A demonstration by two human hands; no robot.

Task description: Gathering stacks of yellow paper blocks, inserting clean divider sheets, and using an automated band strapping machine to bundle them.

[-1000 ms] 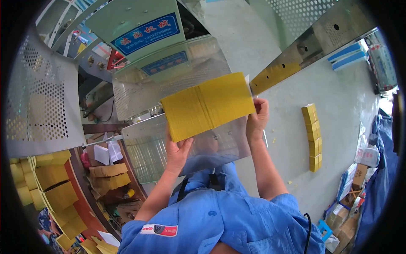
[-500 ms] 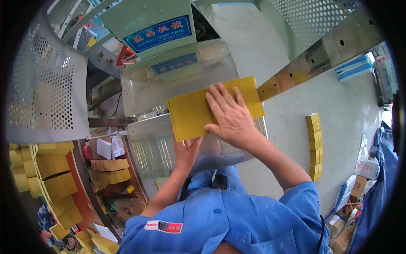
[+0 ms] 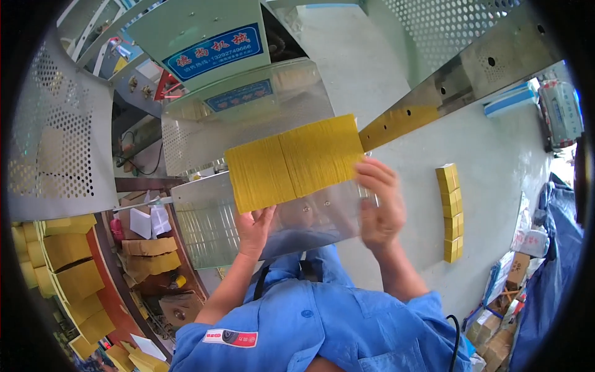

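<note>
A long yellow block (image 3: 260,177), apparently two stacks of paper sheets set end to end with a seam between them, sits over the metal machine's tray. My left hand (image 3: 253,234) is at its near left edge; the fingers go under the block and are partly hidden, with the thumb up against its side. Beside the block's right end, my right hand (image 3: 381,204) is raised, slightly blurred, its fingers and thumb apart and nothing between them. Its fingertips are close to the block's edge; whether they touch it I cannot tell.
A shiny metal tray (image 3: 204,229) lies below the block, with a clear-fronted machine housing (image 3: 248,118) behind. A metal beam (image 3: 458,87) runs off to the upper right. Several yellow paper bundles (image 3: 453,214) line the floor at right; more yellow stacks (image 3: 77,276) fill the left side.
My right hand has come off the top of the block and moved down to the right of its end. The left hand stays at the near left edge.
</note>
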